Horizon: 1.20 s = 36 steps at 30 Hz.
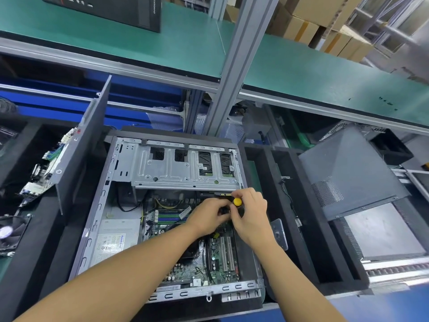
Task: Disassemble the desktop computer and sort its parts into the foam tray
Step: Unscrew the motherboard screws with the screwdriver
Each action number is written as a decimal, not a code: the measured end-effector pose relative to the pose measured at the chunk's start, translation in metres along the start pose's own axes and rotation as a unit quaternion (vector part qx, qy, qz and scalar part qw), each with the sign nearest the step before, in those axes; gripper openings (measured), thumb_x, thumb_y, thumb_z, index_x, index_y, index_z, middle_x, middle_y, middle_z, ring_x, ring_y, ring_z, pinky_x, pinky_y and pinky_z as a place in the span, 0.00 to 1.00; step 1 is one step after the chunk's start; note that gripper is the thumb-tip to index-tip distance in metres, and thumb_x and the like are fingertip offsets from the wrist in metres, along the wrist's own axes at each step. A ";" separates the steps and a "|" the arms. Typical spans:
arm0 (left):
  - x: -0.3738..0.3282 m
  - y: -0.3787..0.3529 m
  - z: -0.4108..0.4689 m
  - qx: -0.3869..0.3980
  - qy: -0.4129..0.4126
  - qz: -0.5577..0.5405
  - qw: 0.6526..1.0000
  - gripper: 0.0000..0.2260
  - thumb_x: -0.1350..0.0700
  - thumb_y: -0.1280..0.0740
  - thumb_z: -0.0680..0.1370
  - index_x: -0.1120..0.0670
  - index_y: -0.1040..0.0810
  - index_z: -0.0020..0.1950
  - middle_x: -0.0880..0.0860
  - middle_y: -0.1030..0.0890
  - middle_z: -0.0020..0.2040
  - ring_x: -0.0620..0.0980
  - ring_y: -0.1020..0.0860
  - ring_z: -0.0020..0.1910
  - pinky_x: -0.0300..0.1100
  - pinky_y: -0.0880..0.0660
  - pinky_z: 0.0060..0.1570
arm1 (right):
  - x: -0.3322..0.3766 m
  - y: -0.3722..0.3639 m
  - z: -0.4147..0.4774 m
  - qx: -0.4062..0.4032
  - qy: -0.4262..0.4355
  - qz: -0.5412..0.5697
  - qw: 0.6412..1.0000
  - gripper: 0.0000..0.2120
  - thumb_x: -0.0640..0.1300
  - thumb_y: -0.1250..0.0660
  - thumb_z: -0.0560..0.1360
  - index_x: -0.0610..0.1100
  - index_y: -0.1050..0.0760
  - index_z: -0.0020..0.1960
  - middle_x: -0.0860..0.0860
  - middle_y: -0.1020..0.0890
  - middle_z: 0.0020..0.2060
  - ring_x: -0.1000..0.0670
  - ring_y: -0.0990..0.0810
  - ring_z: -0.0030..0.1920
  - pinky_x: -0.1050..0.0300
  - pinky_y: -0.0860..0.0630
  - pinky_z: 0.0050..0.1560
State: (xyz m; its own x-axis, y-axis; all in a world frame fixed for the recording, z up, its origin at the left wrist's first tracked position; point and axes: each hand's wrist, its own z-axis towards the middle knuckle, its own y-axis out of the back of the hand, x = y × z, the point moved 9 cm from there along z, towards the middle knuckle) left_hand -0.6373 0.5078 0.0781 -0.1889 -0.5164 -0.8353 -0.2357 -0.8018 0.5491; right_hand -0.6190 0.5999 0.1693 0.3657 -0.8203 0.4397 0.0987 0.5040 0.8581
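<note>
**Desktop computer** [92, 231]: a grey sheet-metal case lying open on its side at the middle of the desk. Just to its right is a matte black foam tray [313, 228] with two long slots.

**Inside the case:**
- one drive cage [171, 173] of stamped bright metal, with four rectangular cut-outs
- one silver, box-shaped power supply [116, 238]
- one green motherboard [220, 263] carrying two white slots

**Arms:** two bare forearms reach in from the near edge, and the hands meet above the board, just below the cage.

**Right grip** [249, 217]: clenched round a screwdriver [237, 201] that has a round yellow cap.

**Left grip** [206, 218]: its fingers curl against a small dark part beside the screwdriver; whether it grasps that part cannot be told.

**Side panel** [348, 168]: one grey panel, partly perforated, lies at the far right.
</note>
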 end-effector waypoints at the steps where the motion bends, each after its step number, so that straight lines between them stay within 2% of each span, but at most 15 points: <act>1: 0.000 0.000 0.000 0.002 0.002 -0.004 1.000 0.05 0.53 0.31 0.76 0.50 0.20 0.52 0.51 0.19 0.44 0.51 0.22 0.43 0.51 0.24 0.47 | 0.001 0.001 0.000 -0.003 0.004 -0.006 1.000 0.12 0.38 0.30 0.72 0.46 0.25 0.54 0.53 0.25 0.49 0.50 0.28 0.51 0.53 0.35 0.51; 3: 0.003 0.000 0.001 0.003 0.015 -0.009 1.000 0.04 0.54 0.30 0.76 0.48 0.23 0.49 0.50 0.19 0.44 0.51 0.22 0.43 0.52 0.23 0.47 | 0.001 0.004 0.002 -0.018 -0.001 -0.023 1.000 0.11 0.41 0.28 0.71 0.47 0.25 0.53 0.55 0.26 0.49 0.51 0.30 0.49 0.55 0.36 0.49; 5: 0.007 -0.002 0.000 0.003 0.031 -0.010 0.999 0.08 0.53 0.29 0.75 0.43 0.27 0.45 0.49 0.21 0.42 0.50 0.23 0.40 0.53 0.23 0.45 | -0.005 0.005 0.003 -0.027 -0.029 -0.032 0.999 0.13 0.47 0.26 0.71 0.47 0.25 0.52 0.55 0.28 0.48 0.52 0.31 0.48 0.56 0.37 0.48; 8: 0.009 -0.005 0.000 0.007 0.037 0.001 0.999 0.07 0.48 0.29 0.74 0.42 0.27 0.48 0.46 0.21 0.44 0.48 0.23 0.41 0.53 0.23 0.45 | -0.009 -0.001 0.004 -0.005 -0.045 -0.028 0.999 0.13 0.50 0.27 0.73 0.47 0.26 0.54 0.55 0.29 0.45 0.51 0.31 0.47 0.54 0.34 0.49; 11: 0.007 -0.006 0.000 0.010 0.015 -0.018 1.000 0.07 0.45 0.32 0.73 0.42 0.24 0.50 0.43 0.19 0.46 0.46 0.22 0.46 0.52 0.23 0.48 | -0.007 -0.002 0.002 0.001 -0.032 -0.008 0.999 0.11 0.45 0.29 0.75 0.47 0.26 0.55 0.54 0.27 0.47 0.51 0.29 0.49 0.53 0.33 0.52; 15: 0.004 -0.005 0.001 0.020 -0.008 -0.044 0.999 0.06 0.51 0.32 0.77 0.43 0.19 0.54 0.42 0.17 0.51 0.43 0.21 0.53 0.48 0.24 0.55 | -0.003 0.000 0.000 -0.001 -0.016 -0.012 1.000 0.10 0.40 0.32 0.75 0.45 0.26 0.55 0.53 0.25 0.49 0.50 0.28 0.50 0.51 0.32 0.53; 18: 0.007 -0.003 0.001 0.003 0.012 -0.048 0.999 0.07 0.51 0.33 0.76 0.44 0.19 0.53 0.43 0.17 0.48 0.44 0.20 0.49 0.50 0.23 0.52 | 0.001 0.001 0.001 0.004 -0.004 -0.019 1.000 0.11 0.42 0.32 0.73 0.47 0.26 0.55 0.54 0.26 0.50 0.51 0.30 0.50 0.52 0.32 0.53; 20: 0.010 -0.003 -0.001 -0.002 0.033 -0.039 0.999 0.06 0.50 0.34 0.73 0.43 0.24 0.49 0.45 0.18 0.45 0.47 0.21 0.45 0.52 0.23 0.49 | 0.001 0.003 0.002 -0.009 -0.007 -0.019 1.000 0.11 0.45 0.30 0.72 0.47 0.26 0.54 0.54 0.27 0.51 0.51 0.29 0.50 0.54 0.33 0.51; 24: 0.010 -0.003 -0.003 0.003 0.045 -0.019 0.999 0.07 0.49 0.32 0.73 0.40 0.28 0.47 0.46 0.21 0.42 0.48 0.24 0.40 0.53 0.22 0.45 | -0.002 0.000 0.003 -0.010 -0.020 -0.027 0.999 0.12 0.47 0.28 0.74 0.46 0.26 0.54 0.54 0.28 0.47 0.50 0.29 0.48 0.54 0.34 0.50; 28: 0.005 -0.005 -0.001 0.030 0.009 -0.033 0.999 0.12 0.47 0.34 0.75 0.41 0.22 0.59 0.43 0.18 0.53 0.43 0.21 0.52 0.46 0.24 0.54 | -0.002 -0.002 0.001 0.004 -0.011 -0.009 1.000 0.10 0.40 0.31 0.75 0.45 0.25 0.55 0.52 0.24 0.49 0.48 0.27 0.50 0.51 0.34 0.53; 30: 0.005 -0.006 -0.001 0.040 0.003 -0.044 0.998 0.11 0.49 0.34 0.77 0.44 0.20 0.59 0.43 0.17 0.54 0.42 0.21 0.54 0.45 0.24 0.57 | -0.002 -0.003 0.000 0.009 -0.005 -0.004 1.000 0.12 0.36 0.33 0.74 0.45 0.25 0.56 0.53 0.23 0.49 0.48 0.27 0.52 0.51 0.33 0.54; 31: 0.006 -0.006 0.000 0.035 0.008 -0.052 0.998 0.11 0.48 0.34 0.77 0.44 0.19 0.58 0.43 0.17 0.53 0.41 0.21 0.53 0.45 0.24 0.56 | -0.002 -0.003 -0.001 0.013 -0.003 0.002 1.000 0.13 0.35 0.34 0.73 0.45 0.25 0.56 0.53 0.23 0.50 0.49 0.28 0.53 0.52 0.33 0.55; 33: 0.007 -0.004 0.000 0.017 0.027 -0.061 0.998 0.11 0.45 0.36 0.73 0.42 0.20 0.54 0.42 0.17 0.48 0.41 0.21 0.45 0.47 0.23 0.51 | 0.000 -0.003 -0.001 0.015 0.002 0.004 1.000 0.14 0.35 0.34 0.71 0.46 0.25 0.56 0.54 0.24 0.50 0.51 0.30 0.53 0.54 0.35 0.55; 36: 0.009 -0.006 0.001 0.020 0.042 -0.037 0.998 0.07 0.45 0.36 0.68 0.37 0.28 0.46 0.44 0.23 0.38 0.44 0.26 0.36 0.51 0.22 0.44 | -0.001 0.002 0.002 -0.009 -0.009 -0.003 1.000 0.11 0.42 0.30 0.71 0.46 0.25 0.53 0.53 0.26 0.50 0.50 0.29 0.50 0.55 0.34 0.52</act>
State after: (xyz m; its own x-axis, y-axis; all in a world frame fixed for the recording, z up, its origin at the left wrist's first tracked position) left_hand -0.6380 0.5085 0.0670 -0.0889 -0.4817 -0.8718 -0.2835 -0.8268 0.4857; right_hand -0.6207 0.6016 0.1711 0.3477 -0.8281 0.4397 0.1167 0.5035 0.8561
